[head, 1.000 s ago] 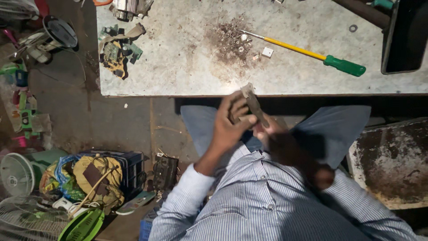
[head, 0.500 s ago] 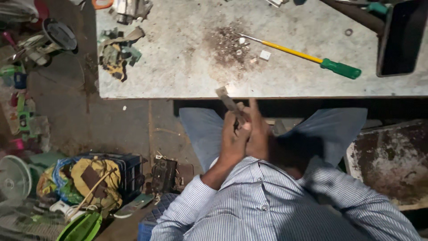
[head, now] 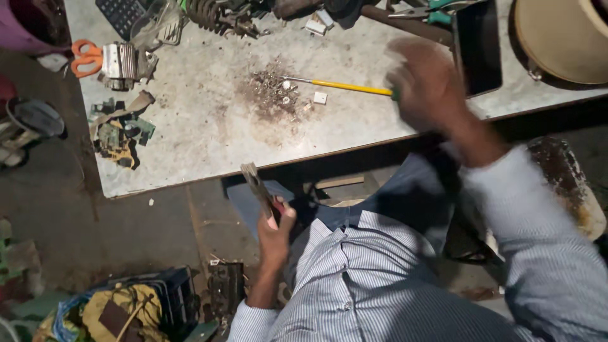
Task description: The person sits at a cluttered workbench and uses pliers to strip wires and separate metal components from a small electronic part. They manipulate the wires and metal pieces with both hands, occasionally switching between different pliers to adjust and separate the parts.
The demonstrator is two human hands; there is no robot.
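- A dark flat screen (head: 479, 44), like a phone or small tablet, lies on the grey table (head: 209, 136) near its right end. It is rectangular and black, its glass is unlit, and a thin pale edge shows along its left side. It sits between the blurred right hand (head: 423, 82) and a round tan tub (head: 560, 38).
- A black keypad (head: 120, 11), with rows of small keys, lies at the table's far left corner, partly cut off by the picture's top edge.
- No packages, labels or signs can be made out.
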